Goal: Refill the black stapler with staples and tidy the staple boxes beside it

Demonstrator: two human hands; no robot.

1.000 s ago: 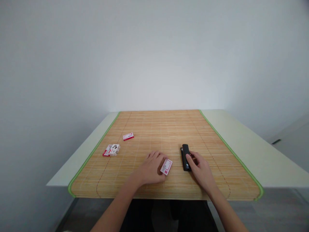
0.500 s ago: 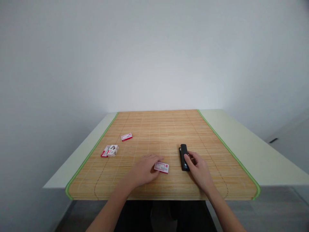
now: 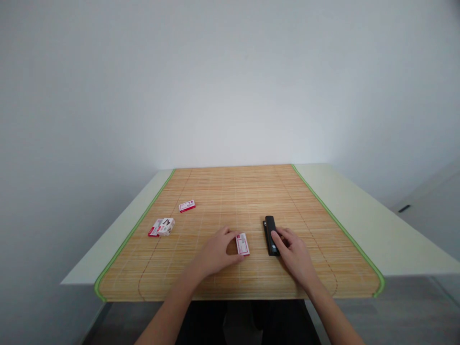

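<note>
On the bamboo mat, my left hand grips a small white and red staple box by its two ends. The thumb is at the near end and the fingertips are at the far end. The box lies with its long side pointing away from me, its printed face up. To its right, a black stapler rests on the mat. My right hand holds the stapler from the right, thumb on top and fingers along its side, partly hidden.
At the left of the mat, a white box with a dark print overlaps a red and white box. Farther back lies another red and white box. The mat has green edging on a white table, against a wall.
The staple box in my left hand has turned from lying crosswise to pointing away from me. My left thumb and fingers have shifted to its ends. My right hand stays on the stapler.
</note>
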